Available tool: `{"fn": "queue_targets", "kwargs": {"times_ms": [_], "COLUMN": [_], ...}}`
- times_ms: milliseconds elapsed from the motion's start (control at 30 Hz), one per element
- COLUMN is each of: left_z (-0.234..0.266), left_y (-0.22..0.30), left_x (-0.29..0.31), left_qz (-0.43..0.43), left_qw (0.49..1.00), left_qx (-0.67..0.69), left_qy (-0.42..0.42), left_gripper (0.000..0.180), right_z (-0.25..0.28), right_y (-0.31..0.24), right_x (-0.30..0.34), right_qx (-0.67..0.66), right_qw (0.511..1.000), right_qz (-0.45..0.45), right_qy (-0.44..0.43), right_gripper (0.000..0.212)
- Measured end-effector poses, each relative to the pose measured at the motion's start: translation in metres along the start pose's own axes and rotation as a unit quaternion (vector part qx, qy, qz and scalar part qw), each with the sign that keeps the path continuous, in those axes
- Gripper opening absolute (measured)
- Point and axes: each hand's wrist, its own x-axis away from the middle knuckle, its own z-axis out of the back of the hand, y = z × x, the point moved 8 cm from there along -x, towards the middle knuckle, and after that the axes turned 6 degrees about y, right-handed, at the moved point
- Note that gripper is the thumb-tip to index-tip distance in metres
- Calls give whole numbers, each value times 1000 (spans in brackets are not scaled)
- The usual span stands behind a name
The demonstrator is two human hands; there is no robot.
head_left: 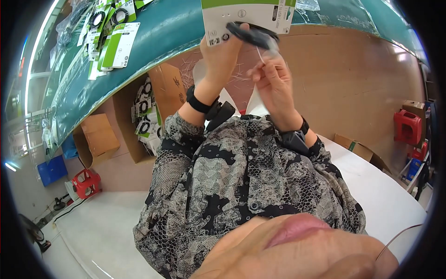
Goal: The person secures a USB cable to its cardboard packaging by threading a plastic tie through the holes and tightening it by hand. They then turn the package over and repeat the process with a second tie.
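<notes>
"Holding: left hand (223, 55), one. Closed around the lower edge of a green-and-white card (248, 14). One fingertip shows at the front; fingers behind the card are hidden."

"Condition of the card?"

"Raised above the person's lap, near the table (162, 31). Top edge cut off by the frame."

"And the cable?"

"Black cable (251, 36), one, coiled, against the card's lower front. Blurred; its right end smears into a pale patch, material unclear."

"Right hand?"

"Right hand (275, 78), one. Thumb and fingers pinched together at a thin white strip (259, 54), just below the cable. Fingertips blurred; where the strip's ends lie, cannot tell."

"Surroundings?"

"Pile of carded cables (121, 44) on the table, upper left, partly out of frame; count uncertain, cards overlapping. Open cardboard box (123, 118), more carded cables (145, 111) inside, lower ones hard to make out. White scraps (236, 78) beyond the lap, partly hidden by the arms."
</notes>
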Motion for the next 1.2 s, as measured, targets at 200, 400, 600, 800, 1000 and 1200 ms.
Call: {"fn": "queue_targets", "kwargs": {"times_ms": [200, 400, 600, 800, 1000, 1200], "left_z": [-34, -39, -30, -33, -30, -29], "left_y": [-68, -59, -68, -75, -83, -82], "left_x": [21, 34, 35, 37, 36, 36], "left_qz": [229, 254, 173, 199, 196, 198], "left_qw": [896, 886, 948, 929, 936, 916], "left_qx": [381, 387, 260, 300, 276, 330], "left_qy": [20, 10, 56, 81, 93, 108], "left_gripper": [19, 23, 24, 21, 19, 20], "right_z": [-56, -5, -13, -42, -17, -40], "right_y": [-55, -61, -59, -51, -51, -54], "right_x": [-13, -66, -67, -44, -49, -34], "right_qx": [601, 454, 589, 749, 693, 777], "right_qw": [704, 885, 789, 548, 663, 517], "right_qz": [372, 84, 176, 367, 283, 358], "right_qy": [-66, 62, 4, -60, -3, -7], "right_gripper": [3, 2, 7, 11, 12, 10]}}
